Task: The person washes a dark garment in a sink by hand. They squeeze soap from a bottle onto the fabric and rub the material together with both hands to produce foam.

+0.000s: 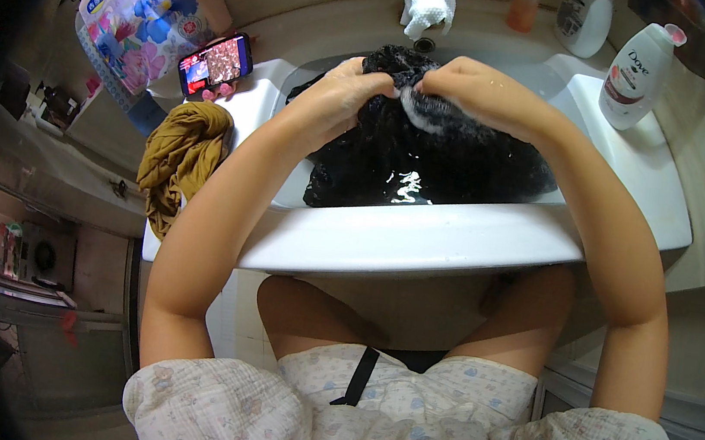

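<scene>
Black wet cloth (463, 161) lies in the water of a white washbasin (416, 235), with white suds on its upper part. My left hand (357, 90) grips a raised bunch of it near the back of the basin. Close to its right, my right hand (471, 93) pinches the same cloth beside the suds, fingers closed and slightly blurred. Parts of the fingers are hidden by the hands and the fabric. The rest of the cloth spreads below and between both hands, partly under water.
A mustard-coloured cloth (184, 155) hangs over the basin's left edge, below a lit phone (217, 66) and a flowered package (147, 20). A white Dove bottle (637, 80) stands on the right ledge. A white bottle (584, 21), an orange bottle (524, 5) and a wrapped faucet (427, 7) are behind.
</scene>
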The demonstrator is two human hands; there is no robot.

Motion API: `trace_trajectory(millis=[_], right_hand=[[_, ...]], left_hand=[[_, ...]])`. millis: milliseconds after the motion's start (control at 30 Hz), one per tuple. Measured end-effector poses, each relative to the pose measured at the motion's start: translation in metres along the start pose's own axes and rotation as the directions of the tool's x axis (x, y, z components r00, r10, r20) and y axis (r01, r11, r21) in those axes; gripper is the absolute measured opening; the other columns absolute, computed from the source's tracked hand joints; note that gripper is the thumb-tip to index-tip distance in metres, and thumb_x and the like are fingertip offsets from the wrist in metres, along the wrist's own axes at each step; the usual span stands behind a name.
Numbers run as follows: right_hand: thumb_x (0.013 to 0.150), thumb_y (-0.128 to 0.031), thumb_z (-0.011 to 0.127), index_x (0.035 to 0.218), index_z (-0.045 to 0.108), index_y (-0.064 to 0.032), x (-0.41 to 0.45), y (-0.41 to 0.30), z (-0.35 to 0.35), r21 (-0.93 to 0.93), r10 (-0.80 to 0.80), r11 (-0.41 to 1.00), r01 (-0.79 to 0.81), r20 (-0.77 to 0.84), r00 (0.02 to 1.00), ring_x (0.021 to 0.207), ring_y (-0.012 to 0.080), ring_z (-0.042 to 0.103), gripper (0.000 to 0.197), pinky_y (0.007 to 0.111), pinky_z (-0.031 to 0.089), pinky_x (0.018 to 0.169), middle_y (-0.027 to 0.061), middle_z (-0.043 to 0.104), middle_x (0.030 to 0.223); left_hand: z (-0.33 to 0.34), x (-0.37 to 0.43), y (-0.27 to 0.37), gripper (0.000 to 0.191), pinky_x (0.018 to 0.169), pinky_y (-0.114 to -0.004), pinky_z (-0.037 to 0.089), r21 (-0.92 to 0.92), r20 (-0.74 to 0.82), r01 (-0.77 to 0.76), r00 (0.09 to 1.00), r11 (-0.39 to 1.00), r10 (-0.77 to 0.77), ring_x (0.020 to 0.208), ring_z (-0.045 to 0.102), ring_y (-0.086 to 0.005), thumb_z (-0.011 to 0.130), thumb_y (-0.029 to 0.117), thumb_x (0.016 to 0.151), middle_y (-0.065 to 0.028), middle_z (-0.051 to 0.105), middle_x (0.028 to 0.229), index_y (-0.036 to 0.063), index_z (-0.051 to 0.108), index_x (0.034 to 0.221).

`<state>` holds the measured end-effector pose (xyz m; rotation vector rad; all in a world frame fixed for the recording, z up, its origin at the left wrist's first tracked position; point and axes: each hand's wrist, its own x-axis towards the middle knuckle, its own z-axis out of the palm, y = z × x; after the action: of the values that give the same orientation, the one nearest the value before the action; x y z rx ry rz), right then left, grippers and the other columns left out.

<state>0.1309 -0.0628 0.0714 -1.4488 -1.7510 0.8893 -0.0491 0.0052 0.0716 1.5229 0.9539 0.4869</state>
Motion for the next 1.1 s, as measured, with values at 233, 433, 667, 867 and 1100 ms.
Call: trace_trajectory(millis=[233, 433, 667, 867, 1100], right_hand=[[0.082, -0.032, 0.046, 0.092, 0.062, 0.0018, 0.009, 0.006, -0.006, 0.381, 0.202, 0.921, -0.078, -0.298, 0.933, 0.071, 0.0126, 0.055, 0.039, 0.023, 0.040, 0.069, 0.0067, 0.061, 0.084], [0.085, -0.028, 0.044, 0.098, 0.059, 0.0005, 0.005, -0.002, 0.008, 0.728, 0.396, 0.665, -0.165, -0.157, 0.905, 0.076, 0.0174, 0.062, 0.035, 0.028, 0.048, 0.071, 0.0112, 0.063, 0.088], [0.090, -0.030, 0.043, 0.104, 0.057, -0.0025, 0.000, -0.011, 0.047, 0.739, 0.455, 0.604, -0.297, -0.014, 0.890, 0.094, 0.0176, 0.052, 0.034, 0.031, 0.039, 0.084, 0.0104, 0.058, 0.103], [0.089, -0.028, 0.042, 0.103, 0.057, -0.0041, -0.011, -0.021, 0.041, 0.607, 0.425, 0.721, -0.335, -0.006, 0.905, 0.092, 0.0146, 0.050, 0.032, 0.028, 0.036, 0.082, 0.0071, 0.058, 0.098], [0.088, -0.025, 0.042, 0.103, 0.057, -0.0083, -0.007, 0.002, 0.050, 0.698, 0.306, 0.681, -0.222, 0.004, 0.952, 0.099, 0.0140, 0.046, 0.027, 0.027, 0.032, 0.088, 0.0060, 0.055, 0.102]], left_hand=[[0.001, 0.008, -0.008, 0.026, 0.080, -0.032, 0.046, -0.394, 0.044, -0.046, 0.997, 0.918, 0.069, 0.088, 0.057, -0.0170, 0.049, 0.029, 0.087, -0.0057, 0.060, 0.093, 0.0074, 0.055, 0.099], [0.010, 0.013, -0.013, 0.034, 0.079, -0.027, 0.044, -0.463, -0.215, -0.170, 0.974, 0.870, 0.076, 0.082, 0.056, -0.0150, 0.045, 0.035, 0.092, -0.0044, 0.059, 0.089, 0.0027, 0.056, 0.095], [0.042, -0.012, -0.004, 0.035, 0.047, -0.032, 0.034, 0.656, -0.164, -0.498, 0.639, 0.567, 0.751, 0.048, 0.036, -0.0195, 0.046, 0.029, 0.091, -0.0144, 0.040, 0.053, -0.0006, 0.051, 0.075], [0.030, -0.002, -0.003, 0.032, 0.051, -0.035, 0.038, 0.643, -0.184, -0.540, 0.580, 0.543, 0.794, 0.050, 0.043, -0.0325, 0.047, 0.026, 0.090, -0.0202, 0.049, 0.060, -0.0013, 0.054, 0.075], [0.042, -0.012, -0.006, 0.023, 0.042, -0.033, 0.039, 0.771, 0.170, -0.609, 0.481, 0.188, 0.860, 0.044, 0.052, -0.0265, 0.052, 0.019, 0.087, -0.0132, 0.051, 0.053, 0.0029, 0.055, 0.071]])
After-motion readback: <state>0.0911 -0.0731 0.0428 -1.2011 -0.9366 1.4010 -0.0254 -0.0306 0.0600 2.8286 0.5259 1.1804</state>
